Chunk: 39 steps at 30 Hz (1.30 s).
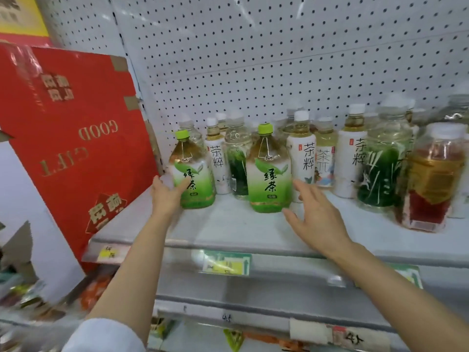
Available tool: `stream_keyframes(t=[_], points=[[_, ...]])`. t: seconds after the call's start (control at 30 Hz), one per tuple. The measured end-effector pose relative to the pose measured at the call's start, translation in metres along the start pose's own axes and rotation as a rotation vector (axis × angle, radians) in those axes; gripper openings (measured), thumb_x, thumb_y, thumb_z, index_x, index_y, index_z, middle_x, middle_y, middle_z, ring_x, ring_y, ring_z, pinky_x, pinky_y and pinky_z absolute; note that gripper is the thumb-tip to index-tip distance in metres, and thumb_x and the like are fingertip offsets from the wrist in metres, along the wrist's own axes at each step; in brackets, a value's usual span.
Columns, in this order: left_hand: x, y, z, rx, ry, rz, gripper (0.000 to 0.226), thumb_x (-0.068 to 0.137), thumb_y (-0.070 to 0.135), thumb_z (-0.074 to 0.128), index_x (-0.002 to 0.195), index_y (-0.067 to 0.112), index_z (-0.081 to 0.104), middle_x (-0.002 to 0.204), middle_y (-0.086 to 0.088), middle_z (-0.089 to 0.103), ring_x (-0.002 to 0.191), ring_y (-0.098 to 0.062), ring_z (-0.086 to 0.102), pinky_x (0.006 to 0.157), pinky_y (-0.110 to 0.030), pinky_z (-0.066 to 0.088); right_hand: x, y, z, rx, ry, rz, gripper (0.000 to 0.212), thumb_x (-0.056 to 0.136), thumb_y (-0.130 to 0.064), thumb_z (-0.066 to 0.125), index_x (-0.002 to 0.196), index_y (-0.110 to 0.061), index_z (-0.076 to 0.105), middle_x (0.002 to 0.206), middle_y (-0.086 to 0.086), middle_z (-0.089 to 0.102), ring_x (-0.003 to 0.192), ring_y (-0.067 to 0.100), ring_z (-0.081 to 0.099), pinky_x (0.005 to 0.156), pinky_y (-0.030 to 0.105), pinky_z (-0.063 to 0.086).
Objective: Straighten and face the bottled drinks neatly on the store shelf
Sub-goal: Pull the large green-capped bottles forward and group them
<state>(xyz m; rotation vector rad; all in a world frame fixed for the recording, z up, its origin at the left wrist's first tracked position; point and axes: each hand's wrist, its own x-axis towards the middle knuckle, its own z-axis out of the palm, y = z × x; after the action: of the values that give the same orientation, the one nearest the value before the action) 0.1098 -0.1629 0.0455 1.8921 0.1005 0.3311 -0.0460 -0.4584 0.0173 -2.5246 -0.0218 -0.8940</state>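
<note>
Two green-tea bottles stand upright on the white metal shelf (253, 232), long axes vertical, printed labels turned outward toward the camera. The left bottle (193, 174) sits near the shelf's left end with a lime-green cap; the left hand (167, 193) wraps its lower body, thumb across the front of the label and fingers round the far side, so this grip has hold of the bottle. The second green-tea bottle (270, 171) stands a little to the right and slightly nearer the front edge, its cap the same lime green, its plastic clear at the shoulder over amber liquid, then sleeved in a white-to-green label. The right hand (317, 214) hovers just beside that bottle's right side with fingers spread and straight, a loose, wide grip with nothing in it (whether a fingertip touches the bottle I cannot tell).

Behind them runs a row of slimmer white-labelled tea bottles (303, 153) with white caps, mixed with clear bottles (380, 168) showing dark green contents, all upright. A squarer bottle with a red and gold label (431, 181) stands at the right. A red cardboard gift box (71, 138) leans against the shelf's left end, before a perforated white back panel (253, 59)
</note>
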Motion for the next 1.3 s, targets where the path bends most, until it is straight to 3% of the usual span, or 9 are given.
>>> stream_keyframes(t=[0.17, 0.27, 0.37, 0.5, 0.6, 0.73, 0.87, 1.1, 1.3], points=[[0.030, -0.006, 0.007, -0.379, -0.319, 0.077, 0.054, 0.085, 0.020, 0.077, 0.133, 0.017, 0.053, 0.121, -0.006, 0.070, 0.108, -0.021, 0.068, 0.086, -0.039, 0.060, 0.000, -0.018, 0.011, -0.014, 0.034, 0.119, 0.068, 0.091, -0.035, 0.062, 0.149, -0.021, 0.031, 0.137, 0.002, 0.049, 0.118, 0.021, 0.053, 0.088, 0.038, 0.050], [0.030, -0.009, 0.013, -0.427, -0.237, 0.096, 0.054, 0.076, 0.022, 0.085, 0.122, 0.026, 0.058, 0.112, 0.000, 0.072, 0.099, -0.018, 0.070, 0.074, -0.035, 0.060, 0.001, -0.022, 0.012, -0.006, 0.058, 0.158, 0.067, 0.092, -0.037, 0.060, 0.149, -0.020, 0.029, 0.138, 0.003, 0.050, 0.118, 0.022, 0.053, 0.091, 0.040, 0.050], [0.034, -0.013, 0.017, -0.441, -0.191, 0.086, 0.072, 0.059, 0.038, 0.091, 0.121, 0.024, 0.058, 0.111, 0.000, 0.071, 0.099, -0.020, 0.071, 0.079, -0.041, 0.060, 0.016, -0.025, 0.018, 0.072, 0.059, 0.214, 0.065, 0.092, -0.040, 0.060, 0.147, -0.022, 0.030, 0.136, 0.001, 0.051, 0.119, 0.021, 0.052, 0.094, 0.041, 0.048], [0.038, -0.012, 0.015, -0.560, -0.236, 0.008, 0.057, 0.070, 0.039, 0.086, 0.120, 0.022, 0.065, 0.110, -0.002, 0.075, 0.100, -0.025, 0.073, 0.087, -0.046, 0.059, 0.035, -0.034, 0.037, 0.276, 0.098, 0.318, 0.088, 0.078, -0.053, 0.068, 0.150, -0.028, 0.023, 0.143, -0.002, 0.045, 0.131, 0.019, 0.041, 0.105, 0.042, 0.041], [0.037, -0.010, 0.013, -0.519, -0.257, 0.014, 0.057, 0.075, 0.035, 0.085, 0.124, 0.018, 0.062, 0.111, -0.003, 0.075, 0.099, -0.024, 0.073, 0.082, -0.042, 0.060, 0.043, -0.042, 0.049, 0.256, 0.162, 0.370, 0.097, 0.075, -0.046, 0.077, 0.151, -0.023, 0.021, 0.140, 0.005, 0.036, 0.132, 0.020, 0.029, 0.100, 0.029, 0.029], [0.031, -0.007, 0.010, -0.518, -0.271, 0.040, 0.057, 0.075, 0.032, 0.085, 0.125, 0.018, 0.061, 0.110, -0.002, 0.074, 0.095, -0.022, 0.074, 0.074, -0.037, 0.059, 0.054, -0.050, 0.059, 0.357, 0.255, 0.391, 0.087, 0.070, -0.038, 0.084, 0.137, -0.016, 0.033, 0.128, 0.004, 0.035, 0.123, 0.017, 0.028, 0.104, 0.035, 0.034], [0.025, -0.010, 0.006, -0.557, -0.277, 0.055, 0.055, 0.076, 0.030, 0.085, 0.125, 0.023, 0.062, 0.109, 0.000, 0.075, 0.097, -0.022, 0.074, 0.081, -0.041, 0.059, 0.057, -0.053, 0.062, 0.534, 0.259, 0.394, 0.081, 0.066, -0.035, 0.088, 0.122, -0.025, 0.030, 0.124, 0.000, 0.043, 0.115, 0.015, 0.044, 0.092, 0.031, 0.043], [0.004, -0.008, 0.006, -0.545, -0.252, 0.100, 0.045, 0.072, 0.035, 0.087, 0.112, 0.026, 0.067, 0.104, 0.000, 0.076, 0.095, -0.023, 0.074, 0.081, -0.045, 0.061, 0.056, -0.055, 0.053, 0.693, 0.256, 0.407, 0.086, 0.056, -0.048, 0.089, 0.121, -0.035, 0.034, 0.121, -0.004, 0.054, 0.108, 0.018, 0.061, 0.087, 0.045, 0.056], [-0.031, 0.014, 0.013, -0.597, -0.295, 0.172, 0.064, 0.058, 0.041, 0.092, 0.114, 0.021, 0.068, 0.105, -0.003, 0.075, 0.096, -0.027, 0.073, 0.075, -0.042, 0.062, 0.025, -0.053, 0.026, 0.912, 0.356, 0.518, 0.065, 0.072, -0.027, 0.086, 0.118, -0.033, 0.041, 0.108, 0.002, 0.065, 0.093, 0.018, 0.070, 0.078, 0.040, 0.061]])
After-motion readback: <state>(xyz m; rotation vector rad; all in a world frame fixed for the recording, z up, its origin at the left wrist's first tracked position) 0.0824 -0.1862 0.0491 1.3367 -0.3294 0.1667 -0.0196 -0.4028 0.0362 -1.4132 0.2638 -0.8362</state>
